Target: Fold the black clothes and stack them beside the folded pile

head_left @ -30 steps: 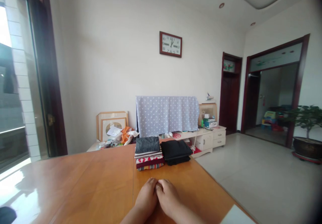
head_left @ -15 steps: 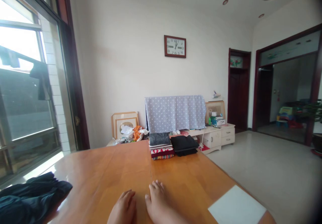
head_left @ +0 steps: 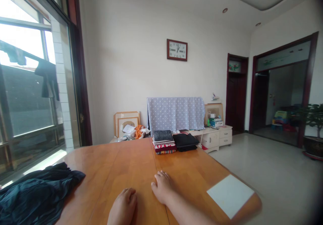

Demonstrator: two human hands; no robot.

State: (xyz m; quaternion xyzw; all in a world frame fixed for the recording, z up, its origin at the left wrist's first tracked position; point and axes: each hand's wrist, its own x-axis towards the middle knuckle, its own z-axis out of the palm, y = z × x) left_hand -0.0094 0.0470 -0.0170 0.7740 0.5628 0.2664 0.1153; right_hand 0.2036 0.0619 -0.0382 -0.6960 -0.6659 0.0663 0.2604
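My left hand (head_left: pixel 122 205) rests on the wooden table (head_left: pixel 121 161) near the bottom of the view. Its fingers are curled in and nothing shows in them. To its right and a little farther forward, my right hand (head_left: pixel 162 186) lies on the tabletop, thumb apart and fingers stretched forward, holding nothing. Beyond the hands sits a stack of folded clothes (head_left: pixel 164 142), grey on top with patterned and striped layers below. Folded black clothes (head_left: pixel 186 141) lie beside that stack. A crumpled dark cloth (head_left: pixel 37 194) covers the table's left side.
A white sheet (head_left: pixel 230 196) lies by the table's right edge. Behind the table stand a low white cabinet (head_left: pixel 212 140), a polka-dot cover (head_left: pixel 176 114) and picture frames (head_left: pixel 127 122). A window (head_left: pixel 30 83) is on the left; a potted plant (head_left: pixel 316 127) stands far right.
The view has shifted slightly, bringing more of the dark cloth and the plant into frame. My right hand appears a little farther forward and right. My left hand stays nearly in place.
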